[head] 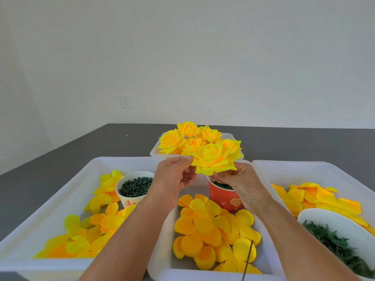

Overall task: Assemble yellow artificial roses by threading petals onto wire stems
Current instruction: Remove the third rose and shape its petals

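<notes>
**Full rose held up between both hands**

Pinched at the petal rim by thumb and forefinger of the left hand (175, 175); gripped from beneath by the curled fingers of the right hand (237, 179), apparently at the base, though the exact hold is hidden under the bloom. Held there: one assembled yellow rose (215, 159), raised just above the red cup (225, 196). Trailing down toward the near edge, a thin dark wire stem (248, 258), crossing the loose petals (213, 230) in the middle tray (162, 236) in front of the red cup. Beyond the red cup, a tub (233, 136) of finished roses (190, 138).

Probably very light, soft, easily creased fabric; best taken at the base or stem, never squeezed across the petals.
</notes>
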`<state>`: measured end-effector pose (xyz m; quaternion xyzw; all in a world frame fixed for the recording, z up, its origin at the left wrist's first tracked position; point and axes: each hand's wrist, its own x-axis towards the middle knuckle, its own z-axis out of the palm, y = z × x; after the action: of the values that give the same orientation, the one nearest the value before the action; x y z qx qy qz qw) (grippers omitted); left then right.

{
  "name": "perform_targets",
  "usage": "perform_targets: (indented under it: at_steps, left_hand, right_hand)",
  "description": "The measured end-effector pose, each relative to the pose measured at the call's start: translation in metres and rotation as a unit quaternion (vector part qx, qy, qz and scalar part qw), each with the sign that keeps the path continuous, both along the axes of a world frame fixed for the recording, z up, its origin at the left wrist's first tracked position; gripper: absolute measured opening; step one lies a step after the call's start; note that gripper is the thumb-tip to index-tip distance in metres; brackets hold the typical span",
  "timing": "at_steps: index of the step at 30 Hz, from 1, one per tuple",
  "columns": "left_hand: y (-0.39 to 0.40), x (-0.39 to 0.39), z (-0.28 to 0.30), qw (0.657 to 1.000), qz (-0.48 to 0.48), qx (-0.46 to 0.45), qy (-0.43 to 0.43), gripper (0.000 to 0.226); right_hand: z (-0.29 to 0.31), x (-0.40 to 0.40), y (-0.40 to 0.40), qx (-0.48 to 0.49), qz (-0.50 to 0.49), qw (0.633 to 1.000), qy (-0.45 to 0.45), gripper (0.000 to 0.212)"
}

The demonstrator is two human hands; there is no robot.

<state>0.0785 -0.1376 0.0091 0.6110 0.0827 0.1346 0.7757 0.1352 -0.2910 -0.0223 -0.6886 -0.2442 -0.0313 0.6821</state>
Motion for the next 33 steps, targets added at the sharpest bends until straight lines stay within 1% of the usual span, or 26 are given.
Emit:
perform_targets:
  at_steps: [2, 4, 7, 8, 10, 12, 13, 14, 16, 21, 25, 28, 30, 33]
  left_hand:
    - [-0.001, 0.000, -0.001, 0.997, 0.034, 0.060, -0.038, 0.013]
    - [-0.003, -0.001, -0.001, 0.985, 0.062, 0.126, -0.097, 0.012]
    - [-0.006, -0.003, 0.000, 0.971, 0.068, 0.170, -0.152, 0.006]
    - [-0.007, -0.003, 0.000, 0.968, 0.070, 0.185, -0.156, 0.010]
    - [-0.008, -0.003, -0.001, 0.963, 0.080, 0.207, -0.151, 0.027]
    - [-0.008, -0.002, -0.002, 0.962, 0.092, 0.219, -0.134, 0.045]
    - [-0.008, -0.001, -0.003, 0.962, 0.097, 0.224, -0.119, 0.050]
    - [-0.007, -0.001, -0.004, 0.965, 0.099, 0.222, -0.101, 0.050]
    - [-0.007, 0.001, -0.004, 0.973, 0.092, 0.203, -0.066, 0.038]
    - [-0.006, 0.002, -0.002, 0.987, 0.082, 0.140, -0.020, 0.023]
    - [-0.003, 0.000, -0.003, 0.994, 0.050, 0.095, -0.001, 0.017]
    - [-0.001, 0.000, -0.003, 0.997, 0.034, 0.065, 0.008, 0.017]
    - [0.002, 0.001, -0.004, 0.998, 0.039, 0.047, 0.021, 0.016]
    - [0.003, 0.003, -0.004, 0.999, 0.019, 0.000, 0.035, 0.014]
  right_hand:
    - [-0.001, 0.001, 0.000, 0.004, -0.010, 1.000, 0.001, 0.005]
    - [-0.001, 0.002, -0.001, 0.004, -0.028, 1.000, 0.000, 0.006]
    - [-0.001, 0.003, -0.003, 0.000, -0.037, 0.999, 0.000, 0.005]
    - [-0.001, 0.004, -0.003, -0.002, -0.039, 0.999, -0.001, 0.005]
    - [-0.002, 0.005, -0.003, -0.008, -0.047, 0.999, -0.008, 0.006]
    - [-0.003, 0.006, -0.004, -0.023, -0.059, 0.998, -0.021, 0.011]
    - [-0.003, 0.006, -0.004, -0.030, -0.063, 0.997, -0.028, 0.014]
    - [-0.003, 0.007, -0.004, -0.030, -0.064, 0.997, -0.033, 0.016]
    - [-0.004, 0.008, -0.005, -0.026, -0.065, 0.997, -0.040, 0.018]
    - [-0.005, 0.011, -0.004, -0.051, -0.063, 0.994, -0.073, 0.023]
    - [-0.004, 0.012, -0.003, -0.089, -0.073, 0.987, -0.108, 0.025]
    - [-0.004, 0.012, -0.002, -0.123, -0.081, 0.980, -0.132, 0.018]
    - [-0.005, 0.011, -0.002, -0.135, -0.081, 0.978, -0.135, 0.015]
    - [-0.005, 0.010, -0.002, -0.138, -0.088, 0.977, -0.133, 0.016]
